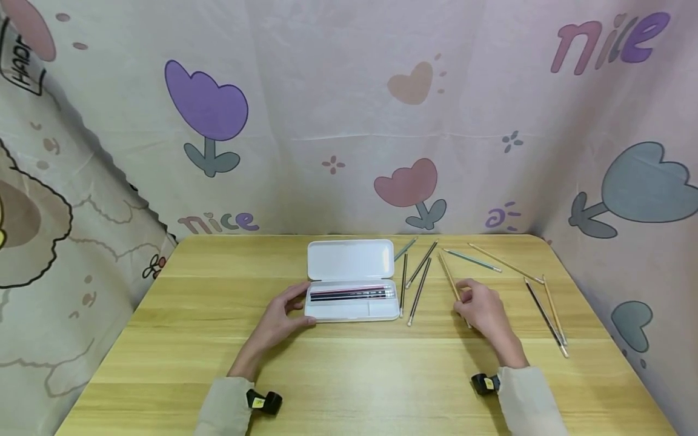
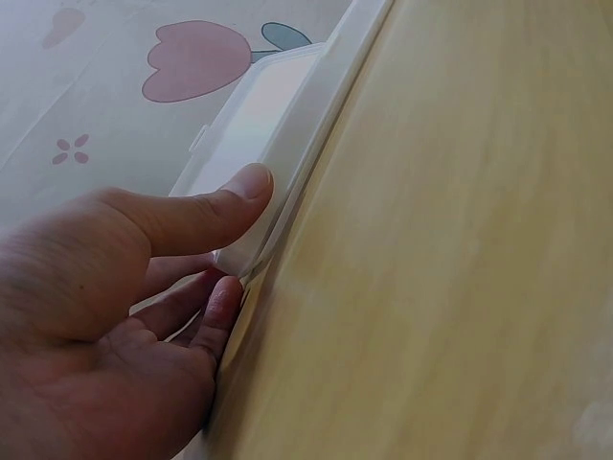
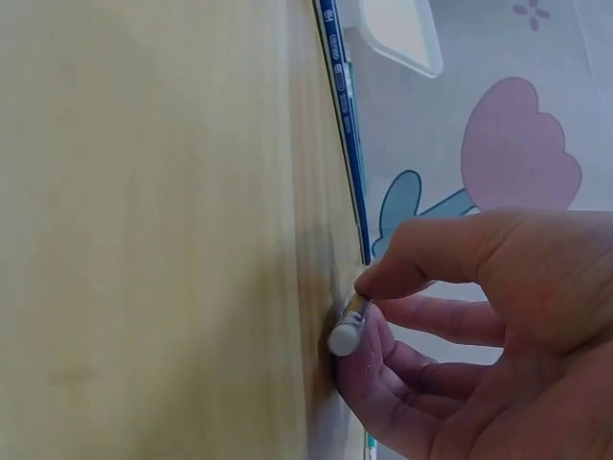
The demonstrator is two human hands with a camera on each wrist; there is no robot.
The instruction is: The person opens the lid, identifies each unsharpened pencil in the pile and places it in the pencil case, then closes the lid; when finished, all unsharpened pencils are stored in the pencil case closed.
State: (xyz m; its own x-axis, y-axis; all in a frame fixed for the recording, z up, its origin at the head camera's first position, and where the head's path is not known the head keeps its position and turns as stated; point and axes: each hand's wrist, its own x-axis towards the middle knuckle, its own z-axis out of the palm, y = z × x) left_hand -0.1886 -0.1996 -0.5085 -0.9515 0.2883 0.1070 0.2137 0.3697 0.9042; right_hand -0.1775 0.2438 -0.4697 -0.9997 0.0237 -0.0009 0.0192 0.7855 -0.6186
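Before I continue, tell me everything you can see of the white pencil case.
The white pencil case looks plastic: a shallow rectangular tray with a small divider toward its right end and a hinged lid opened away from the person. It lies flat on the wood-grain table, dark pencils lengthwise inside. The left hand grips its left end, thumb at the near corner.

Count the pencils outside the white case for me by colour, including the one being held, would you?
Dark pencils: 4
Yellow pencils: 3, including the one in the right hand
Blue-green pencils: 2
Total: 9 pencils outside the white case
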